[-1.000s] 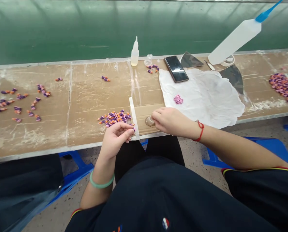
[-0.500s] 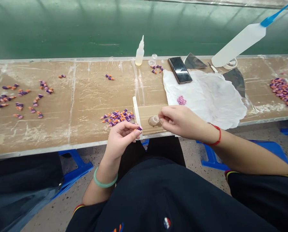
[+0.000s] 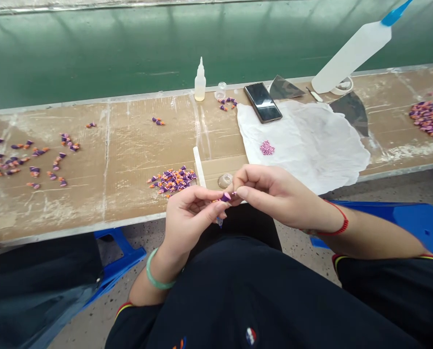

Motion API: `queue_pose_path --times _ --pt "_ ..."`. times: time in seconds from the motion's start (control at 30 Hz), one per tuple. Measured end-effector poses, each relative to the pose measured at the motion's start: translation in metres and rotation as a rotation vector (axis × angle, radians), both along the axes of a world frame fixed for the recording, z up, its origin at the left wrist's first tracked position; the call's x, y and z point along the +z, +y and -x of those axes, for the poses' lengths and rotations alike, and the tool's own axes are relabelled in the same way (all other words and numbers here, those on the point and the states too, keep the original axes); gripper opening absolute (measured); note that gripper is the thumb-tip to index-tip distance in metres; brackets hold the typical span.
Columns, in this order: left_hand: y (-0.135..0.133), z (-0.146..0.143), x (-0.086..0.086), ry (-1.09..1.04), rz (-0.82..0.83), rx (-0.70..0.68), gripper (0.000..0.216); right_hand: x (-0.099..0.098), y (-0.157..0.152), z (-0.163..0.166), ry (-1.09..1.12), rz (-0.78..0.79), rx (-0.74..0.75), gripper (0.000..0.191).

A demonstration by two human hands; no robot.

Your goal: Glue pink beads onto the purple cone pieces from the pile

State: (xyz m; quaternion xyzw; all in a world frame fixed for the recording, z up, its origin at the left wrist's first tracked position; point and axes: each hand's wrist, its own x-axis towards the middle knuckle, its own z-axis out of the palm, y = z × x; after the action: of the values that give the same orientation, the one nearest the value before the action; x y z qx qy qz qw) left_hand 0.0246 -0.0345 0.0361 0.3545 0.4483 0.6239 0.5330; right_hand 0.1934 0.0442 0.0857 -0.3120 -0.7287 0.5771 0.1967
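Purple pc [image 3: 224, 197] w/ pink end, L hand [image 3: 187, 213] gripping, R hand [image 3: 280, 196] pinching pink speck [image 3: 234, 193]

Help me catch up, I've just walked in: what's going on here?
A person sits at the bench. Their left hand pinches a small purple piece, while the right hand, just beside it, seems to pinch a tiny pink bit. A pile of purple-and-orange pieces lies beyond the left hand, and a cluster of pink bits sits on the white sheet.
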Motion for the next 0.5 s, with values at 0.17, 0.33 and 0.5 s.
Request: queue_pose_path --times 0.17,0.33,0.5 --pt "0.0013 -0.0034 0.0008 0.011 -0.028 0.011 0.022 0.0029 -0.0014 -0.0019 -0.018 -0.083 -0.006 0.012" --pt "0.0030 -0.0056 0.0023 0.019 -0.043 0.020 0.022 0.0028 -0.0013 -0.0035 -0.036 -0.196 -0.010 0.014" --pt "0.0026 -0.0062 0.0016 0.009 -0.052 0.006 0.018 0.0044 -0.0019 -0.0058 -0.048 -0.233 0.006 0.013"
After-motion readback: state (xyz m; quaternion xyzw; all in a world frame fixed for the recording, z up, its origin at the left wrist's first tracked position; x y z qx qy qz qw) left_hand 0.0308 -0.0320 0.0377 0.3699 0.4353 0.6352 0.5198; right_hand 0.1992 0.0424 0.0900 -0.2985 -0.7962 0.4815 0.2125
